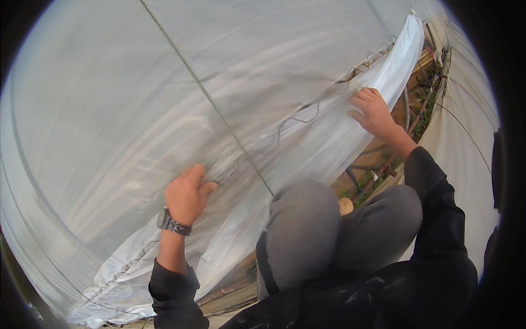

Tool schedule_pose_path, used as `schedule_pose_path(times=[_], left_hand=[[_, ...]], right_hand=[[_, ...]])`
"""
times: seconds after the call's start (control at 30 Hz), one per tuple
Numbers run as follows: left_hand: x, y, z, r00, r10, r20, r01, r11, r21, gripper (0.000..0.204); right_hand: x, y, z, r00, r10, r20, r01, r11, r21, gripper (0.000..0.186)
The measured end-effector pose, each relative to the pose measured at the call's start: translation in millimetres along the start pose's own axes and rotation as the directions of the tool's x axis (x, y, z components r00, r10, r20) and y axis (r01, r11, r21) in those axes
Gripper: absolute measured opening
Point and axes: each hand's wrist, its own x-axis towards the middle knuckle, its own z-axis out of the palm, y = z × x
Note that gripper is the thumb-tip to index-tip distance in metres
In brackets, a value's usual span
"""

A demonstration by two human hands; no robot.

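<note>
Spanning both sides of the green rope (204, 90), the translucent plastic sheet (109, 109) is the largest item noted and lies under your two hands. Judged by its creases, it should handle as light, limp film, probably slippery, though so broad a spread may drag.

Right of the rope, the sheet's loose whitish flap (401, 60) hangs in long, soft folds. You would do best to take hold there, gathering several layers, since a single layer could stretch or tear under a fingertip.

Your right hand (377, 114) is at this flap, well right of the rope, fingers bent; whether they grip film cannot be told. Your left hand (187, 194) is left of the rope's lower end, fingers curled and thumb extended; any grip is hidden.

The wavy wire (298, 119), right of the rope, looks thin and springy. Handle it by its bends, keeping any sharp end off the film.
</note>
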Motion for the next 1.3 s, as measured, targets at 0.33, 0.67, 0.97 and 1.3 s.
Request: schedule_pose_path(times=[0.33,0.67,0.97,1.3], left_hand=[[3.0,0.8,-4.5,0.999,0.023,0.046,-0.023,1.000,-0.008,0.031],[3.7,3.5,-6.1,0.998,0.041,0.050,-0.040,0.999,-0.034,0.032],[9.0,3.9,-10.7,0.989,0.065,0.130,-0.066,0.998,-0.002,0.032],[3.3,3.1,-7.5,0.994,0.066,0.088,-0.070,0.996,0.046,0.031]], right_hand=[[-38.9,11.4,22.6,0.796,0.477,0.371,-0.513,0.858,-0.004,0.053],[-65.2,-5.0,10.5,0.990,0.133,-0.044,-0.141,0.940,-0.312,0.015],[-136.9,39.8,52.1,0.689,0.329,0.645,-0.377,0.924,-0.068,0.030],[-253.0,51.0,120.9,0.546,0.530,0.649,-0.593,0.791,-0.147,0.036]])
